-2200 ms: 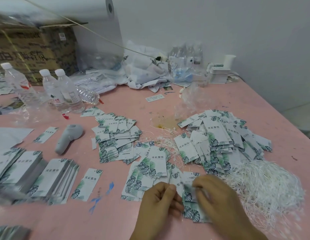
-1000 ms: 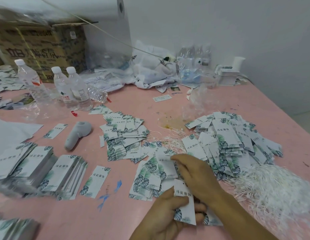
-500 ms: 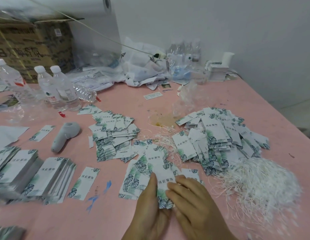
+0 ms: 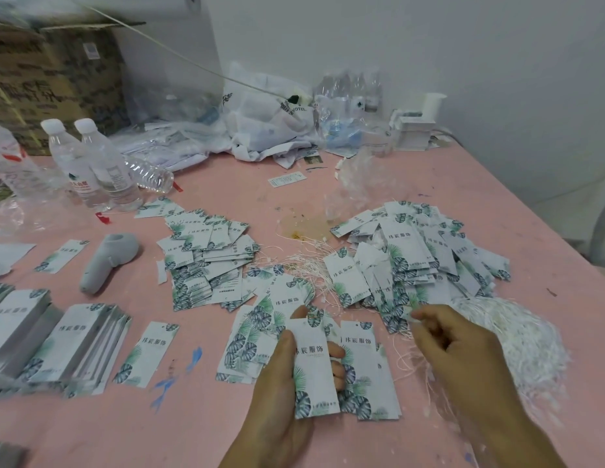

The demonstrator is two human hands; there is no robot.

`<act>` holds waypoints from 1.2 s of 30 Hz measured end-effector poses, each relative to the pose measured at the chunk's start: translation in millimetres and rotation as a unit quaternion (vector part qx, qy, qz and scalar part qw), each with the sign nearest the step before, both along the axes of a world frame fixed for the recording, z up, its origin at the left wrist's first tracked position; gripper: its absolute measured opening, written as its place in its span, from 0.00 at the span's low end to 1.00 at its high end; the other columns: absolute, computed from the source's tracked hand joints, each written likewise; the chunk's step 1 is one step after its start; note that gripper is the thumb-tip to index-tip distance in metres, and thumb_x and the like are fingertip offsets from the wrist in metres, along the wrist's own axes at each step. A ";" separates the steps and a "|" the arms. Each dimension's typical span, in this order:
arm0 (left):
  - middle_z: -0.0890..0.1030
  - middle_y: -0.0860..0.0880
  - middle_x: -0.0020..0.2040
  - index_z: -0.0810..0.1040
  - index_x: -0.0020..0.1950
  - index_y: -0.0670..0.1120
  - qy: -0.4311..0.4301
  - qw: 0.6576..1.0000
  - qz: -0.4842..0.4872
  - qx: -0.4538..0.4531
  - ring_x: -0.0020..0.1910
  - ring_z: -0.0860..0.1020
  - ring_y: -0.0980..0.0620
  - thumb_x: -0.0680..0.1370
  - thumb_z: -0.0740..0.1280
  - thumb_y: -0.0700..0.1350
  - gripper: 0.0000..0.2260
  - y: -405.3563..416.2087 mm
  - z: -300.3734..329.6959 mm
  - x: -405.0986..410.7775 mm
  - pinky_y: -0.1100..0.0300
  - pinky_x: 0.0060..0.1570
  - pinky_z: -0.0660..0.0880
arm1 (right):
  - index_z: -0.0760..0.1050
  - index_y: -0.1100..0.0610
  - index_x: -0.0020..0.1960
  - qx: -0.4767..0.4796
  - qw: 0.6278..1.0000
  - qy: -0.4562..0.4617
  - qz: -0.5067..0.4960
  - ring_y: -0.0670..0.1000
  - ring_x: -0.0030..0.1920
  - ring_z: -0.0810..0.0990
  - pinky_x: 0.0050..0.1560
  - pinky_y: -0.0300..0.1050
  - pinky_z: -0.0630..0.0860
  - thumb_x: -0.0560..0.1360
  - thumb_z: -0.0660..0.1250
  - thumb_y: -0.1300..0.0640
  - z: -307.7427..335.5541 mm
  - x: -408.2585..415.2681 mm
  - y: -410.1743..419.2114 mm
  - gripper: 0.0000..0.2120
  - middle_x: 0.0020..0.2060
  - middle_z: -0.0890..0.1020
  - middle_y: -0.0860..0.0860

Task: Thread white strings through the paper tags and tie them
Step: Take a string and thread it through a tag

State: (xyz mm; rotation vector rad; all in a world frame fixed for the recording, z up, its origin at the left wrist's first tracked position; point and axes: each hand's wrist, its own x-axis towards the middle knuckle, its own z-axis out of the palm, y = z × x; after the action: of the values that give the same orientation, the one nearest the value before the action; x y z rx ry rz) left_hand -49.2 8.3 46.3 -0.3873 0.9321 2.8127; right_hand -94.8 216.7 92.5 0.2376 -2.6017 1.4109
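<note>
Left hand (image 4: 281,383): grasps one paper tag (image 4: 313,366) upright — thumb on its left edge, fingers behind, near the desk's (image 4: 226,434) front edge.
Right hand (image 4: 463,349): fingers curled, pinching something white and thin at the tips; cannot tell whether it is a string.
White strings (image 4: 517,336): heaped toward the desk's right edge, just beside the right hand.
Loose tags (image 4: 412,258): piled mid-desk — another stack (image 4: 71,339) at the left edge.

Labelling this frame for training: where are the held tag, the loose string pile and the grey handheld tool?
held tag (image 4: 313,363), head view, middle of its printed face.
loose string pile (image 4: 517,336), head view, centre of the heap.
grey handheld tool (image 4: 108,261), head view, mid-body.
</note>
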 end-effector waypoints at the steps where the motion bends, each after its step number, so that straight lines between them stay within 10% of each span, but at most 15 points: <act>1: 0.80 0.36 0.40 0.83 0.60 0.55 0.004 1.000 0.008 0.011 0.31 0.77 0.44 0.77 0.60 0.55 0.16 0.9 1.7 0.1 0.54 0.32 0.77 | 0.79 0.36 0.44 0.032 0.999 -0.038 0.018 0.40 0.30 0.77 0.31 0.32 0.73 0.74 0.72 0.59 2.6 -3.0 8.9 0.16 0.34 0.81 0.42; 8: 0.79 0.36 0.42 0.81 0.61 0.54 0.007 1.000 0.010 0.004 0.32 0.76 0.45 0.75 0.63 0.56 0.17 3.3 1.2 1.8 0.54 0.32 0.76 | 0.76 0.42 0.41 0.318 0.923 -0.159 0.150 0.39 0.29 0.74 0.33 0.38 0.70 0.72 0.67 0.54 -5.9 -9.9 10.6 0.06 0.29 0.78 0.36; 18: 0.79 0.36 0.42 0.81 0.62 0.54 0.023 1.000 0.003 -0.013 0.32 0.75 0.45 0.78 0.60 0.55 0.16 2.6 -1.9 2.2 0.53 0.32 0.75 | 0.75 0.50 0.40 0.395 0.898 -0.112 0.159 0.42 0.31 0.73 0.30 0.35 0.66 0.75 0.60 0.54 -7.5 -5.2 -4.8 0.07 0.30 0.78 0.44; 24: 0.79 0.36 0.43 0.80 0.62 0.55 0.026 1.000 -0.003 -0.017 0.33 0.76 0.45 0.76 0.62 0.56 0.17 0.0 -2.7 2.6 0.53 0.34 0.76 | 0.74 0.44 0.39 0.070 0.994 -0.013 0.083 0.42 0.40 0.78 0.39 0.32 0.75 0.75 0.64 0.53 28.9 -4.1 17.2 0.07 0.41 0.80 0.43; 29: 0.80 0.34 0.46 0.81 0.61 0.54 0.036 0.999 -0.007 -0.014 0.35 0.78 0.43 0.77 0.63 0.55 0.15 0.1 -6.1 1.5 0.52 0.36 0.77 | 0.79 0.47 0.41 -0.241 0.965 0.098 0.041 0.44 0.46 0.81 0.52 0.34 0.77 0.74 0.65 0.64 57.4 -8.1 14.3 0.12 0.44 0.83 0.44; 33: 0.80 0.32 0.48 0.81 0.61 0.53 0.049 0.998 -0.008 -0.029 0.38 0.79 0.40 0.76 0.68 0.53 0.14 0.1 -5.3 0.8 0.50 0.38 0.79 | 0.77 0.51 0.38 -0.457 0.880 0.020 0.129 0.45 0.29 0.74 0.31 0.37 0.75 0.73 0.59 0.65 70.9 -8.6 -5.0 0.13 0.36 0.81 0.49; 36: 0.80 0.31 0.48 0.81 0.59 0.51 0.058 0.998 -0.009 -0.036 0.38 0.79 0.39 0.75 0.69 0.47 0.12 0.4 -3.3 2.1 0.49 0.38 0.79 | 0.77 0.54 0.36 -0.420 0.891 -0.116 0.130 0.43 0.23 0.64 0.21 0.34 0.61 0.71 0.68 0.62 52.9 -4.8 -26.9 0.06 0.33 0.76 0.53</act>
State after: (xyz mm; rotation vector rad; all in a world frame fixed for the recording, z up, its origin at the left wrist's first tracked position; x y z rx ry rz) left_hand -47.1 8.7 43.0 -0.2239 1.0568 2.8164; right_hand -99.7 189.8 145.5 0.3041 -1.8810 2.6305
